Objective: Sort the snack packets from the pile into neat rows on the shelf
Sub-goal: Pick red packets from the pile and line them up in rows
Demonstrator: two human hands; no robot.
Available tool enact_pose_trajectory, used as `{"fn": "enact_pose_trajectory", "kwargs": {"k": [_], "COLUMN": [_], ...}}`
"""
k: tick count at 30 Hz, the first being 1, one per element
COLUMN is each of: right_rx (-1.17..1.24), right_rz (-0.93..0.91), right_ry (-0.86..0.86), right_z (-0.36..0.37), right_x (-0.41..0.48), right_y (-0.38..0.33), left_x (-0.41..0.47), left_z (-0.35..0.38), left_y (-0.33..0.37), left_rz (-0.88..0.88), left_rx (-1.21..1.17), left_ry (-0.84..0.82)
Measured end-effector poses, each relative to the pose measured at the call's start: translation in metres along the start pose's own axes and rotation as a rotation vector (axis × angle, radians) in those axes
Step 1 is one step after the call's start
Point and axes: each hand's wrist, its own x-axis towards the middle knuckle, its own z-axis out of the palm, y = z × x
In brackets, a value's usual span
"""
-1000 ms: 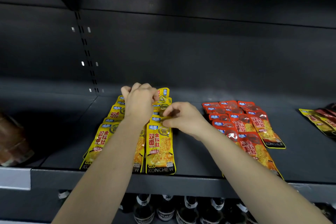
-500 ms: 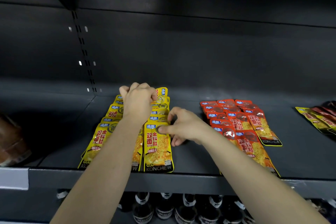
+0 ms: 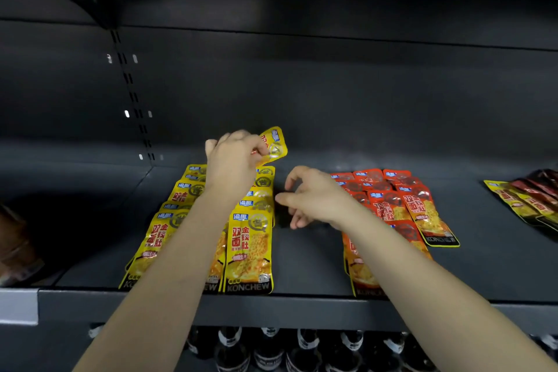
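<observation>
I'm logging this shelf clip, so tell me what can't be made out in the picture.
- Middle row of yellow foil snack packets: head view, mostly hidden under the left forearm.
- Front red foil snack packet: head view, partly covered by the right forearm.
- Brown object: head view, cut by the left edge, too dark.
- Dark bottles below: head view, labels blurred.
</observation>
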Motion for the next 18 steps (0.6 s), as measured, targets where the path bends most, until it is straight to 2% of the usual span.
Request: {"fn": "enact_pose_trajectory", "kwargs": {"k": [6, 12, 18], "right_rx": [-0.238, -0.458, -0.466], "right_rz": [-0.052, -0.134, -0.168], "right_ry": [0.156, 0.26, 0.294], "right_z": [-0.048, -0.081, -0.095], "right_x": [0.008, 0.014, 0.021], "right_y": [0.013, 0.036, 0.055], "left_x": [0.011, 0.013, 0.01], "left_z": [0.006, 0.024, 0.04], "left_y": [0.027, 0.042, 0.05], "left_rz": [-0.17, -0.37, -0.434], "left_rx": [-0.291, -0.345, -0.33], "left_ry": [-0.123, -0.349, -0.296]}}
